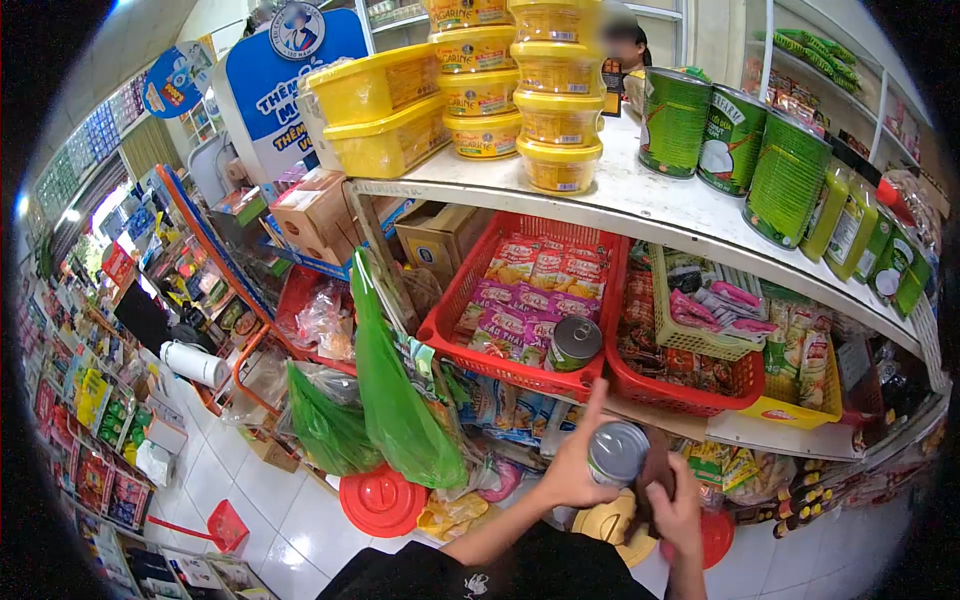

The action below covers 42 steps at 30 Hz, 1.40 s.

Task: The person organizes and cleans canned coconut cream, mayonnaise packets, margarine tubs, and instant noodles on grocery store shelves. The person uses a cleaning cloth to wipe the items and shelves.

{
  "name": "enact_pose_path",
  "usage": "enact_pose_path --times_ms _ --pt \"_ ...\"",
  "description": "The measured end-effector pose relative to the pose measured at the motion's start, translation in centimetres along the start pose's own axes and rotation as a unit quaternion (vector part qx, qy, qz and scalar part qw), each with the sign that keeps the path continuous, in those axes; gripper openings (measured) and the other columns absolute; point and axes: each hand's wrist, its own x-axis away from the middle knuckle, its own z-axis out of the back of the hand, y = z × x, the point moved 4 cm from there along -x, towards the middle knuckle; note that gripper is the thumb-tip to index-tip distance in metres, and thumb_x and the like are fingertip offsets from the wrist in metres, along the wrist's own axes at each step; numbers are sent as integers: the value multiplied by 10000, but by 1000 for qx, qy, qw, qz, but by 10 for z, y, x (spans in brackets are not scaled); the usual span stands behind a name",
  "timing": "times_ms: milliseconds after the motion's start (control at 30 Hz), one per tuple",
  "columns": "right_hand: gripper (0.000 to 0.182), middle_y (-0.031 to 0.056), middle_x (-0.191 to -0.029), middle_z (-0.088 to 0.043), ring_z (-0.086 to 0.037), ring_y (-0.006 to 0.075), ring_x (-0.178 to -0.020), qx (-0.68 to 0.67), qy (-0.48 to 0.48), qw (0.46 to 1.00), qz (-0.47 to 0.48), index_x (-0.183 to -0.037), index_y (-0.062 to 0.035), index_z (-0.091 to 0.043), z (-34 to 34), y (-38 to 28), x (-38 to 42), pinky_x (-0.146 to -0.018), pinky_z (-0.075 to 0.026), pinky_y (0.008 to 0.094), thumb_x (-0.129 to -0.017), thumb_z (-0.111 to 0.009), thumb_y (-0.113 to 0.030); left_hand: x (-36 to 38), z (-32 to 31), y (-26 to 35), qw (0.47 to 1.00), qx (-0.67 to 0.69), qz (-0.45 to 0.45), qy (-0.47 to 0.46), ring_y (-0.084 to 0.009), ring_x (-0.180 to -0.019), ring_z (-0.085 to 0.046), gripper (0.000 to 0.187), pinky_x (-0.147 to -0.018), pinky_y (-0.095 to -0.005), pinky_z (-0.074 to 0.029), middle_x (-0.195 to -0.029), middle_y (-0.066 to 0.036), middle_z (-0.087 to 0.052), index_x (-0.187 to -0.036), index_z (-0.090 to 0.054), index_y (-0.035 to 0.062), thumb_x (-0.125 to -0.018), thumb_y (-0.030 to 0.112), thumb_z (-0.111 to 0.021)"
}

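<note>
In front of my body, my left hand [572, 468] is closed around a metal can [618, 453], its index finger pointing up past the lid. The can's silvery top faces me. Just to the right, my right hand [680, 508] grips a dark brown cloth [655, 478], which lies against or close beside the can. A similar can [575, 342] stands in the front right corner of a red basket [480, 362], among orange and purple sachets [548, 268].
Above, a white shelf [625, 205] carries stacked yellow margarine tubs [558, 115] and green coconut cans [785, 180]. A second red basket [690, 400] holds packets. Green plastic bags [395, 390] hang at left. A red lid [382, 500] sits low near the floor. Another person [630, 50] is behind the shelf.
</note>
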Motion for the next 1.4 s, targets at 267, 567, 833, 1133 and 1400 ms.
enact_pose_path --times_ms 267,567,833,1133,1400 --pt "634 157 -1311 -295 -343 265 -1179 -136 55 988 -46 -1289 31 -208 -65 79 61 -951 -294 352 -810 -482 -282 7 -7 19 987 144 -12 65 -194 -962 -511 1134 -860 -313 -382 -1024 -106 -502 -1360 39 77 -560 129 -764" --pt "599 183 -1291 -315 -338 295 -1174 -286 228 927 82 -1295 53 -215 -23 31 39 -983 -257 392 -859 -345 -337 6 -25 30 983 171 -50 -37 -216 -997 -491 1157 -865 -344 -390 -1412 -116 -76 -1362 12 62 -526 174 -780" --pt "586 168 -1140 -457 -427 259 -1074 -72 107 990 47 -1190 72 -352 -22 7 45 -924 -305 348 -846 -385 -400 3 -3 29 981 188 20 29 -179 -978 -511 752 -873 -308 -383 -1045 -108 -516 -1150 -408 21 -513 177 -776" --pt "566 96 -1144 -494 -482 213 -1033 -460 51 877 -127 -1187 8 -413 -22 38 29 -897 -371 348 -886 -300 -459 13 -18 33 973 168 -160 18 -197 -938 -467 182 -838 -340 -350 -946 -91 -581 -651 -526 36 -579 70 -690" --pt "559 93 -1127 -492 -496 241 -1018 -563 -15 779 -276 -1227 -77 -375 -96 14 57 -865 -403 379 -863 -329 -499 36 -14 31 988 146 38 -30 -179 -832 -556 33 -760 -307 -427 -871 -93 -589 -733 -569 -2 -717 15 -592"
